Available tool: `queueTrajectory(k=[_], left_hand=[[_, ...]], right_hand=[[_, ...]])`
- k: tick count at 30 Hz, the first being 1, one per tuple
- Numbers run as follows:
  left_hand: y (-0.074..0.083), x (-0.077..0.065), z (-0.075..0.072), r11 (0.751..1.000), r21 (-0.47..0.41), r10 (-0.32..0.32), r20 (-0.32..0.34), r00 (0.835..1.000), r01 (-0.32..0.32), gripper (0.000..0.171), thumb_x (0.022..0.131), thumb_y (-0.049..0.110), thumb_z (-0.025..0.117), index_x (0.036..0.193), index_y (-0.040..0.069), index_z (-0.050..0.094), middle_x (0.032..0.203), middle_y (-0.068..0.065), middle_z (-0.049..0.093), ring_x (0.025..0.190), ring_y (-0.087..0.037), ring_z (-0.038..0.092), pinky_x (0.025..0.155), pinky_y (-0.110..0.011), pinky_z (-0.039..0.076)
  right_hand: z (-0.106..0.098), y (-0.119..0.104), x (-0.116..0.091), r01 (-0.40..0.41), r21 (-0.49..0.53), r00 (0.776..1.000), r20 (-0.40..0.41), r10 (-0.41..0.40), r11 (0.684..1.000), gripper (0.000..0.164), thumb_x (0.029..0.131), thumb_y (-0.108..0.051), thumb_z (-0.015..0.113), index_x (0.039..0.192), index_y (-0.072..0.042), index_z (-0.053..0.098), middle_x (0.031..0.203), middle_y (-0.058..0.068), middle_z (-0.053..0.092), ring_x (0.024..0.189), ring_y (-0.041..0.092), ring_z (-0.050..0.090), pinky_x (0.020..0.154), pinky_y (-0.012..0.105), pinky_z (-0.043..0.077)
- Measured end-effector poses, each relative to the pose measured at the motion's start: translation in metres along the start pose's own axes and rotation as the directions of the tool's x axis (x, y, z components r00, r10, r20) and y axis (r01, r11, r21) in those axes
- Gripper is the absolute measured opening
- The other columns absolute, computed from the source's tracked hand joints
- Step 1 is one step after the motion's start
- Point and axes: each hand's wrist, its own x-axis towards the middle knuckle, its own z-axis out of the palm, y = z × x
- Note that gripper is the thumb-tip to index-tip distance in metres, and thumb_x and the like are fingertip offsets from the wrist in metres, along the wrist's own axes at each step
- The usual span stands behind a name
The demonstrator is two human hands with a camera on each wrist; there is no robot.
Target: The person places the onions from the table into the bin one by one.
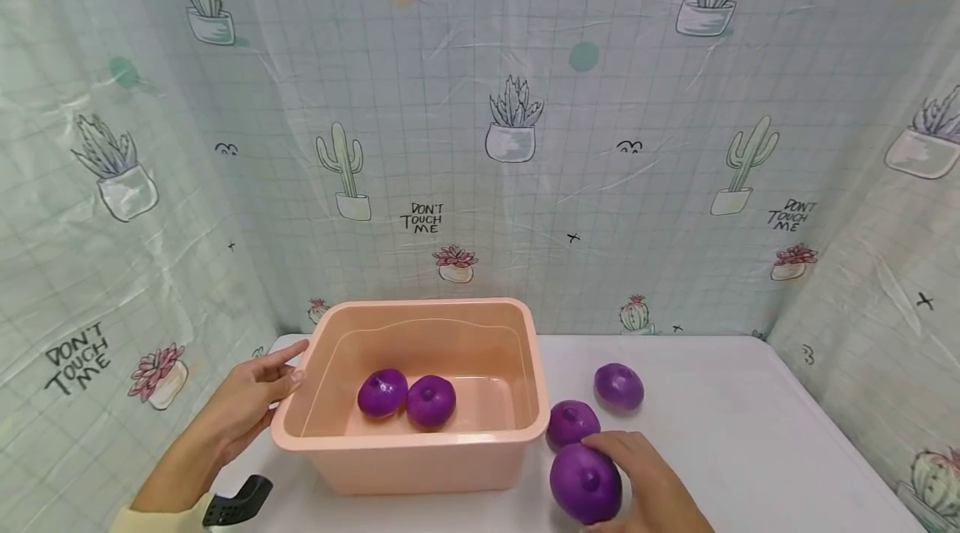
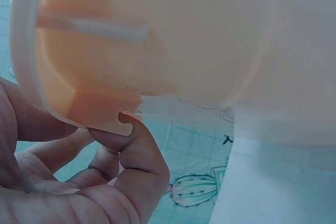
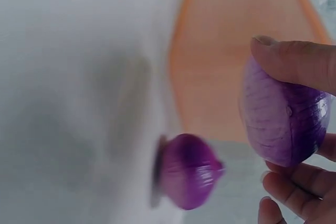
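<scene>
A held purple onion (glossy) seems aloft; the peach bin contains two onions.

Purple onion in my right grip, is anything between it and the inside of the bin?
Yes: the peach bin's right rim stands between the held onion and the inside. Another onion lies just beyond the held one, beside the bin.

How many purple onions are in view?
5: the held onion in the right hand; a left onion and a right onion inside the peach bin; a near onion and a far onion on the white table to its right. The bin's front could hide more.
</scene>
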Motion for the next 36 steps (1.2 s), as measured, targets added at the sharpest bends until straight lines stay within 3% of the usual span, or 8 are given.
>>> queueTrajectory(k=[6, 13, 24, 36], left_hand=[[-0.001, 0.0, -0.002, 1.0, -0.011, 0.006, -0.001, 1.0, -0.006, 0.068, 0.108, 0.015, 0.053, 0.166, 0.007, 0.019, 0.109, -0.001, 0.058, 0.097, -0.007, 0.062, 0.081, -0.028, 0.061], [-0.003, -0.001, -0.003, 1.0, -0.011, -0.003, -0.011, 1.0, 0.003, 0.067, 0.109, 0.014, 0.052, 0.166, 0.007, 0.02, 0.109, -0.001, 0.057, 0.096, -0.007, 0.061, 0.079, -0.028, 0.06], [-0.001, 0.0, -0.003, 1.0, -0.002, -0.007, -0.02, 1.0, 0.007, 0.066, 0.108, 0.013, 0.052, 0.166, 0.008, 0.022, 0.11, -0.004, 0.058, 0.097, -0.01, 0.061, 0.081, -0.028, 0.061], [-0.002, 0.002, -0.001, 1.0, -0.024, 0.0, -0.028, 1.0, 0.0, 0.066, 0.107, 0.01, 0.053, 0.166, 0.005, 0.023, 0.107, -0.003, 0.056, 0.095, -0.009, 0.06, 0.08, -0.028, 0.061]], right_hand=[[-0.015, -0.016, 0.01, 0.112, 0.006, 0.992, -0.052, -0.111, 0.994, 0.095, 0.042, -0.039, 0.105, 0.128, -0.036, 0.066, 0.123, -0.023, 0.059, 0.109, -0.003, 0.054, 0.086, 0.027, 0.057], [-0.029, -0.029, 0.022, 0.226, -0.051, 0.971, -0.068, -0.23, 0.973, 0.103, 0.038, -0.039, 0.106, 0.132, -0.037, 0.064, 0.126, -0.02, 0.06, 0.112, -0.001, 0.054, 0.088, 0.029, 0.057], [-0.055, -0.06, 0.04, 0.21, 0.013, 0.977, 0.034, -0.211, 0.978, 0.102, 0.042, -0.033, 0.105, 0.134, -0.042, 0.061, 0.129, -0.026, 0.057, 0.115, -0.003, 0.055, 0.089, 0.03, 0.058], [-0.057, -0.072, 0.071, 0.359, 0.02, 0.933, 0.028, -0.359, 0.933, 0.099, 0.045, -0.033, 0.106, 0.134, -0.034, 0.063, 0.129, -0.021, 0.061, 0.115, 0.002, 0.056, 0.088, 0.033, 0.059]])
